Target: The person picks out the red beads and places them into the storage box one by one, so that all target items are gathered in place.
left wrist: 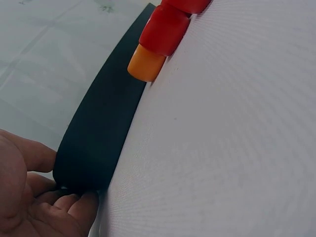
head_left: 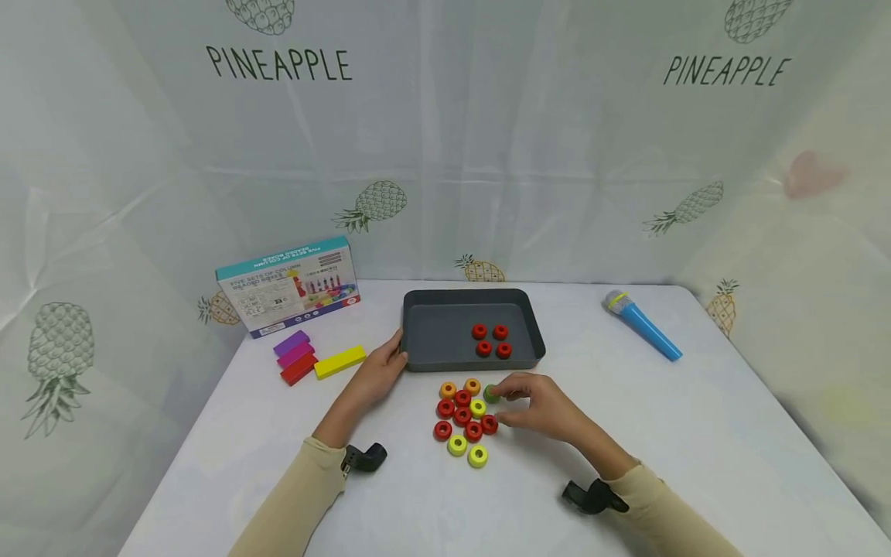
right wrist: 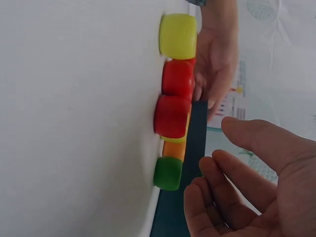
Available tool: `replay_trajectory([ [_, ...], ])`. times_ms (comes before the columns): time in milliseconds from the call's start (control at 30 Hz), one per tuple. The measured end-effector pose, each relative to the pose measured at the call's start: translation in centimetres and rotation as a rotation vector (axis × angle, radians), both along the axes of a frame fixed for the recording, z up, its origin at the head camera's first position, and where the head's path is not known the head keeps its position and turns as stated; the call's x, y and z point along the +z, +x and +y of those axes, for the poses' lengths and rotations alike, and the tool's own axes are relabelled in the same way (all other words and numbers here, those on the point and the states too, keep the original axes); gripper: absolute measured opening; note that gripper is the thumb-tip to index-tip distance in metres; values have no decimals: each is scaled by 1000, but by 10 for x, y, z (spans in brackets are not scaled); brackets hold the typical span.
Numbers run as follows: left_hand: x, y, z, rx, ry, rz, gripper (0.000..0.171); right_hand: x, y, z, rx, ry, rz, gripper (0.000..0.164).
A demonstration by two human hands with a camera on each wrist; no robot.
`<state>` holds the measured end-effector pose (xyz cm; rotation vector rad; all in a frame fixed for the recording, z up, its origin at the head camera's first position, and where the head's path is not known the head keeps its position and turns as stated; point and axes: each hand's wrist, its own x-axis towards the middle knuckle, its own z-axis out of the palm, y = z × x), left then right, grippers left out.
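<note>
Four red beads (head_left: pixel 483 350) sit in a tray (head_left: pixel 440 334) the left grip (head_left: pixel 378 374) pinches, perhaps steadying it; right grip (head_left: pixel 541 405) spread near green bead (right wrist: pixel 168 173)

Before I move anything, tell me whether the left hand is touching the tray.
Touching: the left wrist view shows the left hand gripping the tray at one corner, with no gap.

On the white table (head_left: pixel 696 433), four red ring-shaped beads (head_left: pixel 483 350) lay in the right-hand part of a dark grey rectangular tray (head_left: pixel 438 333). A cluster of red, orange, yellow and green ring-shaped beads (head_left: pixel 462 418) lay before it, a printed cardboard box (head_left: pixel 288 288) left, a blue toy microphone (head_left: pixel 649 328) right.
</note>
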<state>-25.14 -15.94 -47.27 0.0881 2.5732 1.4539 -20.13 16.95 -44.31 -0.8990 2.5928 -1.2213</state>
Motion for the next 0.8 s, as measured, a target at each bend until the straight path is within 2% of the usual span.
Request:
replay_trajectory([
  [200,-1,-2,1,5,3,-16,63,-9,6,0,23,-11,16,31],
  [433,-2,-2,0,6,9,-16,63,-14,11,-2,13,0,-25,29],
  [600,-1,-2,0,6,11,-21,63,-18,12,-4,27,4,-11,28],
  [800,-1,-1,0,-3,7,-13,63,-20,14,-4,1,18,-37,28],
])
